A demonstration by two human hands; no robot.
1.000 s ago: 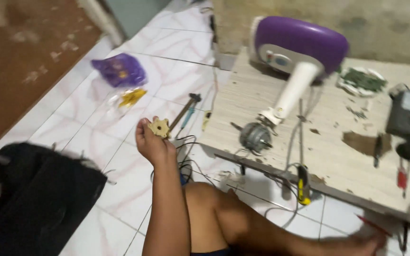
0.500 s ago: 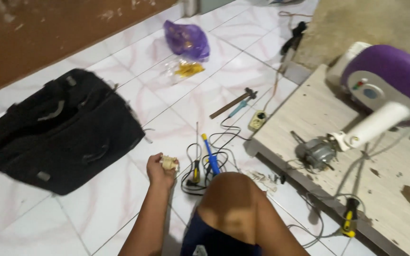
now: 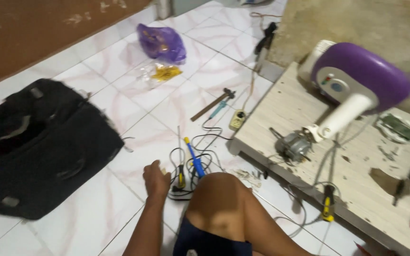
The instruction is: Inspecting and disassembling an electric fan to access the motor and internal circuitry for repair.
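Observation:
My left hand rests low on the white tiled floor, back up and fingers curled under, so what it holds is hidden. A sliver of something pale shows at its thumb. Just right of it lies a tangle of black cable with a blue-handled soldering iron and a yellow-and-black screwdriver. My bare knee is next to that tangle. My right hand is out of view.
A black bag lies to the left. Farther off are a purple plastic bag, a clear bag of yellow parts and a hammer. A low wooden table on the right carries a purple fan base, a motor and tools.
My left hand, which held a small yellow toothed part up a second ago, has dropped to the floor by the cables. The view has swung left and down.

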